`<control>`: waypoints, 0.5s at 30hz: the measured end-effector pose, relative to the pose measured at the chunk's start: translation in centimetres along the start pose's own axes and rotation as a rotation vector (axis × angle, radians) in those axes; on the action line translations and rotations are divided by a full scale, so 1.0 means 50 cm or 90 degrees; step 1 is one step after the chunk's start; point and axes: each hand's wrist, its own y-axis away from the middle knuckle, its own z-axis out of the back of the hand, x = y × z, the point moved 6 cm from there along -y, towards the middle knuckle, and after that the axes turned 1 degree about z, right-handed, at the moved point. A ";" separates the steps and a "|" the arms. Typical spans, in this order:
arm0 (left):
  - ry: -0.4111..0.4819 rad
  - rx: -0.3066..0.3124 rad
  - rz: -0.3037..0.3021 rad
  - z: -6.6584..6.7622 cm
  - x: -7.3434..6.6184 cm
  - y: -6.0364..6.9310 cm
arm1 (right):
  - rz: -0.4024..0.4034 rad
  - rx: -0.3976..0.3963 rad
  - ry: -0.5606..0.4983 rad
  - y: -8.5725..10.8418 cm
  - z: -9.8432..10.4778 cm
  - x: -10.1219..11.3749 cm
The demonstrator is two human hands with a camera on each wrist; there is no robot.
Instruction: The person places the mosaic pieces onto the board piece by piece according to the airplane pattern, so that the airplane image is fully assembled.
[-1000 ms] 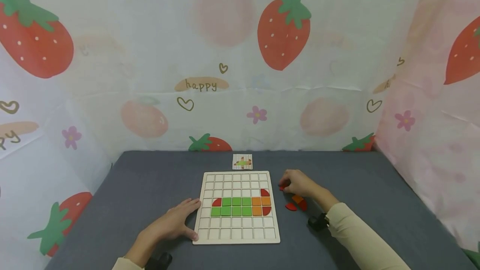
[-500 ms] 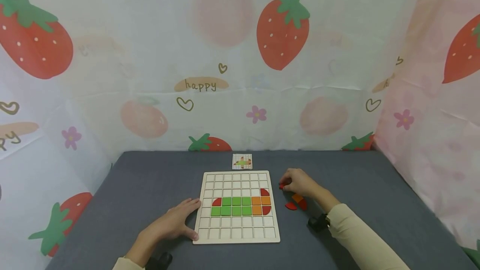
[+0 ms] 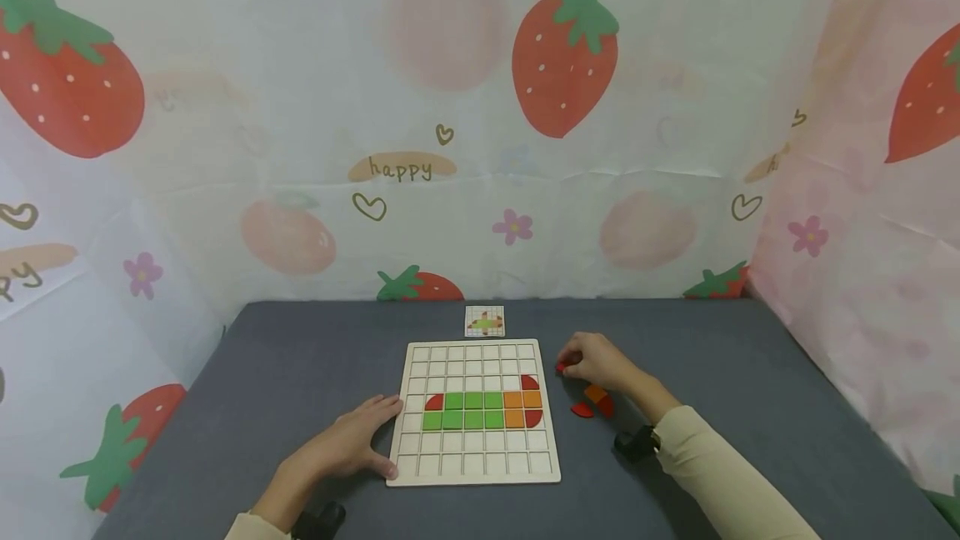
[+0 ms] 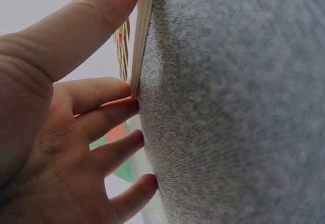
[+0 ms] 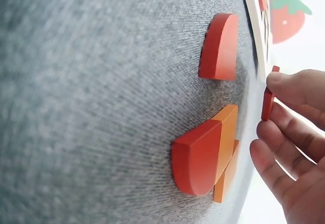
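My left hand point(image 3: 341, 444) rests at the left side of a pale wooden grid board point(image 3: 472, 465), with fingers extended. In the left wrist view the thumb and fingertips touch the edge of the board point(image 4: 144, 26). On the grid lies a band of green squares point(image 3: 473, 411) and orange squares point(image 3: 513, 411), with red quarter-round tiles point(image 3: 529, 382) at its ends. Right of the board, my right hand point(image 3: 600, 363) pinches a red tile point(image 5: 267, 99) between thumb and fingers, just above the table. Part of that tile is hidden by the fingers.
Near the right hand lie loose tiles: a red quarter-round one point(image 5: 223, 49), another red one point(image 5: 198, 158) and orange ones point(image 5: 227, 132) close together. A small pattern card point(image 3: 484, 322) lies behind the board. A strawberry-print curtain point(image 3: 300, 107) surrounds the dark table point(image 3: 330, 357).
The right hand and its pinched red tile have shifted very slightly toward the back of the table. The left hand, board and laid tiles keep their places.
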 end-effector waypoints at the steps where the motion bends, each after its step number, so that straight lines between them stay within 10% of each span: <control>1: 0.000 0.000 -0.001 -0.001 0.000 0.000 | -0.002 -0.001 -0.003 0.000 0.000 0.000; 15: 0.004 -0.002 -0.019 0.002 -0.005 0.005 | -0.002 -0.022 -0.045 0.006 0.008 0.028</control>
